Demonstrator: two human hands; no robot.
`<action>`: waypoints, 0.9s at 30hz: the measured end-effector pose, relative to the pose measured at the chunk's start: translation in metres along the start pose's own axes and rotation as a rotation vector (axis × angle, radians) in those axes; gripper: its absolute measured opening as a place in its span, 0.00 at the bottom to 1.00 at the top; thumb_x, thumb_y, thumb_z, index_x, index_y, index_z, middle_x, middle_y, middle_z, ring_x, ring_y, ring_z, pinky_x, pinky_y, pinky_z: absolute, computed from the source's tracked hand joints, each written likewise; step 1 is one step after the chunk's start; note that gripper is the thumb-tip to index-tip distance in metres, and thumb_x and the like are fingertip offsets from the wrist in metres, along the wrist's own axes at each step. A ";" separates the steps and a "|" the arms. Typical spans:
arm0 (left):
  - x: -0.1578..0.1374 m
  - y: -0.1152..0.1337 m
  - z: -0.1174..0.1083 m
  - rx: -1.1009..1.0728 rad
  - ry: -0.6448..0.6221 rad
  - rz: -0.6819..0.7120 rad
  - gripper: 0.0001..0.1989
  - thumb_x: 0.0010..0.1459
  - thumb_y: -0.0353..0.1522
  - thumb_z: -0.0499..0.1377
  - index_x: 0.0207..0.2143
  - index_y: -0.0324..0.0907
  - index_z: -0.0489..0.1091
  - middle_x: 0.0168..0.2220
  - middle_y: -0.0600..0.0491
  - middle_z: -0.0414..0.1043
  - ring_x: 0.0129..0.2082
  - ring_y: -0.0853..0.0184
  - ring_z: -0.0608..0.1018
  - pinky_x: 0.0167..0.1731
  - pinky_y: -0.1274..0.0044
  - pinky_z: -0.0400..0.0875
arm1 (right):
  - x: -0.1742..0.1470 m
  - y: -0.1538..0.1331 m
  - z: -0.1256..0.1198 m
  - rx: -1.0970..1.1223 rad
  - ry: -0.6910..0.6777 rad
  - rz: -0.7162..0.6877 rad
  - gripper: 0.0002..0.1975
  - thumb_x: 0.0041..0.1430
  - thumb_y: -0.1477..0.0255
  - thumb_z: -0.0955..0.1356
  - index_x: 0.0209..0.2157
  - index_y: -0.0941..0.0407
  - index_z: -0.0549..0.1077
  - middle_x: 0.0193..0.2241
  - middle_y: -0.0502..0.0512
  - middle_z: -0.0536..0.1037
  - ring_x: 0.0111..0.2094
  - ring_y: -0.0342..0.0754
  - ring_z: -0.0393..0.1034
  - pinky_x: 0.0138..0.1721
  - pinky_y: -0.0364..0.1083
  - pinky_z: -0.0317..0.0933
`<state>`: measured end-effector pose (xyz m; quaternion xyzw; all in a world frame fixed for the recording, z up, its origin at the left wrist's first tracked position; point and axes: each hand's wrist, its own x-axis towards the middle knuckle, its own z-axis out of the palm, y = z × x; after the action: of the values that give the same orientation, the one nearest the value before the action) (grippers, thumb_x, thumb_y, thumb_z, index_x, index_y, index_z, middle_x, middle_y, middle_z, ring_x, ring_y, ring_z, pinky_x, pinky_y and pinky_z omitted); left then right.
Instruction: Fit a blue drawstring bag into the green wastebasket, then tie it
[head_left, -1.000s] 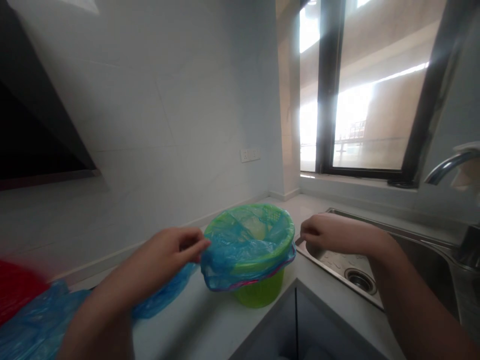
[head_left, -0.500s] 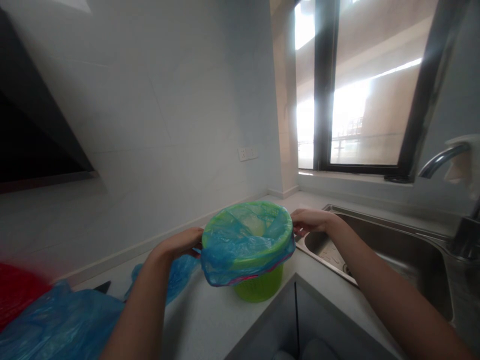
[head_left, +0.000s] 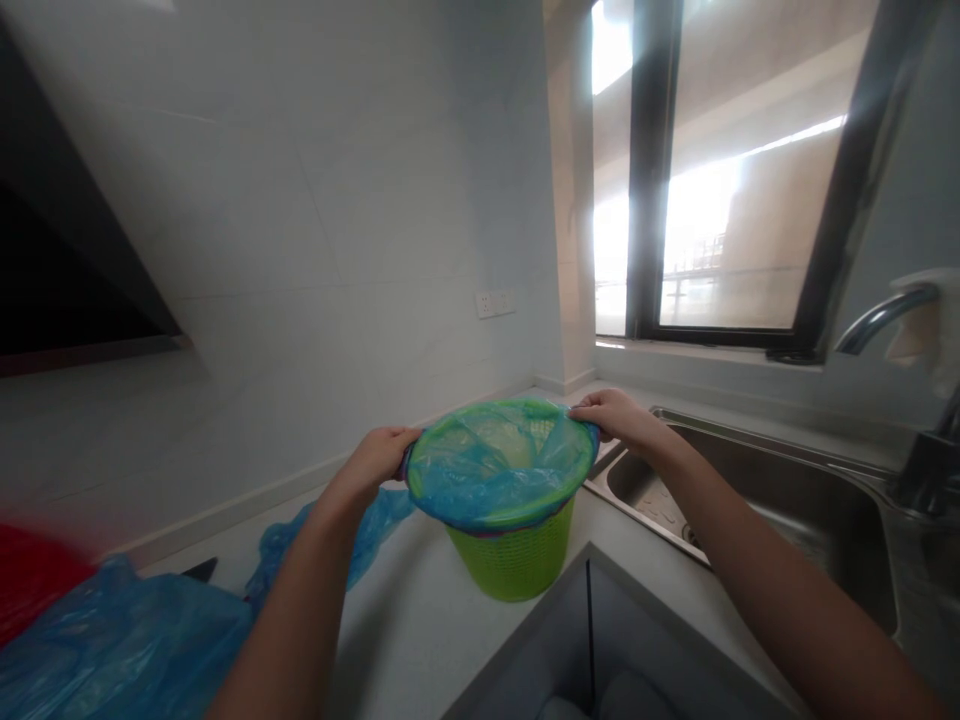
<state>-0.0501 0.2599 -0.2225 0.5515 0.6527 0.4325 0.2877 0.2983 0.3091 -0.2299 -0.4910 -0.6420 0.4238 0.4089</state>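
A lime-green plastic basket (head_left: 514,565) with slotted walls stands upright on the white counter. A thin blue plastic bag (head_left: 480,485) lines its inside, and the bag's edge is folded over the rim and bunched close beneath it. At the rim's left side my left hand (head_left: 382,455) is closed on the gathered bag edge. My right hand (head_left: 611,415) pinches the bag at the rim's right side, thumb on top. Fingertips of both hands are partly hidden behind the rim.
Blue plastic bags (head_left: 127,640) and a red bag (head_left: 37,580) lie on the counter at left. A steel sink (head_left: 780,500) with a faucet (head_left: 889,315) is at right. The counter's front edge (head_left: 517,635) runs just before the basket.
The bag's overhang, which hung loosely around the basket, is now drawn up close under the rim. Both hands have risen to rim height, and more of the basket's wall shows.
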 end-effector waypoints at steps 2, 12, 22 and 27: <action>-0.002 0.005 0.001 0.022 0.085 0.050 0.18 0.46 0.45 0.60 0.25 0.38 0.74 0.16 0.54 0.65 0.17 0.68 0.66 0.18 0.75 0.60 | -0.002 -0.005 0.004 -0.002 0.079 -0.039 0.07 0.54 0.73 0.71 0.26 0.59 0.71 0.12 0.46 0.65 0.16 0.38 0.57 0.18 0.39 0.50; -0.012 0.014 0.005 0.114 0.103 0.108 0.14 0.42 0.41 0.62 0.27 0.39 0.76 0.18 0.53 0.69 0.18 0.67 0.67 0.19 0.76 0.59 | -0.008 -0.009 0.009 0.255 0.067 -0.100 0.23 0.52 0.72 0.73 0.50 0.62 0.73 0.13 0.42 0.63 0.18 0.39 0.55 0.21 0.40 0.52; -0.061 0.045 -0.007 0.054 -0.192 0.104 0.11 0.52 0.42 0.59 0.31 0.44 0.68 0.11 0.59 0.59 0.12 0.71 0.59 0.15 0.78 0.51 | 0.007 -0.001 0.008 0.331 0.183 -0.196 0.13 0.52 0.71 0.71 0.41 0.58 0.74 0.33 0.53 0.76 0.29 0.42 0.68 0.33 0.42 0.65; -0.024 0.022 -0.016 -0.015 0.294 0.184 0.10 0.48 0.39 0.59 0.31 0.43 0.69 0.18 0.57 0.66 0.18 0.69 0.66 0.20 0.78 0.59 | 0.000 -0.002 -0.016 -0.214 0.102 -0.091 0.08 0.56 0.69 0.66 0.27 0.59 0.73 0.22 0.51 0.71 0.20 0.41 0.60 0.21 0.42 0.54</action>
<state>-0.0483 0.2334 -0.1983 0.5377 0.6312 0.5379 0.1522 0.3132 0.3108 -0.2228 -0.5231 -0.6835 0.3085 0.4050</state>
